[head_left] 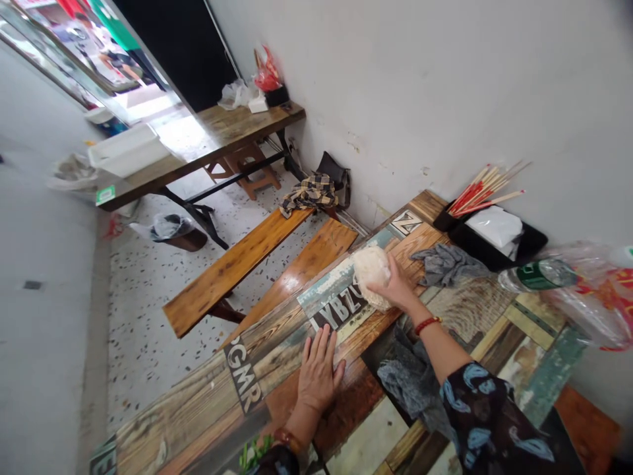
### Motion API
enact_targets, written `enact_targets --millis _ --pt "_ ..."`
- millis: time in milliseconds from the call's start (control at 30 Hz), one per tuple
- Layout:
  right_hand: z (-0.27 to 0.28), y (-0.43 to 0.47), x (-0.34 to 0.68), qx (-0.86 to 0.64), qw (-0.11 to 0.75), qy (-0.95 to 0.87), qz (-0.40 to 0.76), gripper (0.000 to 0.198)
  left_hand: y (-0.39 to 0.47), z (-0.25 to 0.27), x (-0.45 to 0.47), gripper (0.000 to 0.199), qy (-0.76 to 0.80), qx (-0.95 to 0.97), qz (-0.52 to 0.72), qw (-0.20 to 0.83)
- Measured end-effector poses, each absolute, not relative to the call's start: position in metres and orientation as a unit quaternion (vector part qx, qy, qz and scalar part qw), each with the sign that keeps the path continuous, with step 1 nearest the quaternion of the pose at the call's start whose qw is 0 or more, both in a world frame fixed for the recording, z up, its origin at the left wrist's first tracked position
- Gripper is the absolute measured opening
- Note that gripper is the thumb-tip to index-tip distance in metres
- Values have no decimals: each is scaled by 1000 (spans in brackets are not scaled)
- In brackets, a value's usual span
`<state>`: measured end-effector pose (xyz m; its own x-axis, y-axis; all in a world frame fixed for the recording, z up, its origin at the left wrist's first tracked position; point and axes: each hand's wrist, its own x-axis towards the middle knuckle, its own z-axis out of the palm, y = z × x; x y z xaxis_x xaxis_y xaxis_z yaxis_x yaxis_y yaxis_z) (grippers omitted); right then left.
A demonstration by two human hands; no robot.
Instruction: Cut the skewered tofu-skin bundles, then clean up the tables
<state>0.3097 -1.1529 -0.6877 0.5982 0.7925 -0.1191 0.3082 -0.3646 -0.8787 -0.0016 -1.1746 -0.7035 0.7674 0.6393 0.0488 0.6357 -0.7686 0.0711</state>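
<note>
My right hand (395, 288) is closed around a cream-coloured, rough-textured round wad (370, 270), which is pressed against the wood-patterned table top (198, 409). Its exact kind does not show. To the left, my left hand (318, 373) lies flat on the same table, fingers stretched out and nothing in it. One crumpled grey cloth (448, 264) sits beyond my right wrist. A second grey cloth (413, 373) lies beneath my right forearm. Green leaves (254, 452) show beside my left wrist.
Against the wall stand a black holder with chopsticks (482, 194) and napkins (494, 227). A plastic bottle (539, 274) lies near plastic bags (588, 297) at right. Wooden benches (237, 270), a bin (178, 234) and another table (237, 125) are beyond the table's far edge.
</note>
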Motion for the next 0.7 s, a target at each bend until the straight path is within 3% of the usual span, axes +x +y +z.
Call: enact_targets --millis 67,167,300,367,467,600,700 --pt "-685 -1153 296 -801 390 -396 224 123 -1175 -704 -3 62 338 940 38 26" --pt "-682 -1154 276 -822 365 -388 202 114 -1176 -703 -6 63 339 939 45 30" --pt "-674 -1158 250 -801 458 -301 241 98 -1181 -694 -10 67 347 933 43 82" --pt "-667 -1165 235 -750 533 -219 326 90 -1181 -686 -11 68 365 914 41 170" --pt "-654 -1188 204 -649 589 -129 463 71 -1181 -665 -15 68 447 799 104 389" --pt "-633 -1235 147 -535 601 -105 584 60 -1199 -624 -31 71 502 451 248 695" --pt "-611 -1272 96 -557 563 -160 589 65 -1235 -593 -46 74 444 276 274 807"
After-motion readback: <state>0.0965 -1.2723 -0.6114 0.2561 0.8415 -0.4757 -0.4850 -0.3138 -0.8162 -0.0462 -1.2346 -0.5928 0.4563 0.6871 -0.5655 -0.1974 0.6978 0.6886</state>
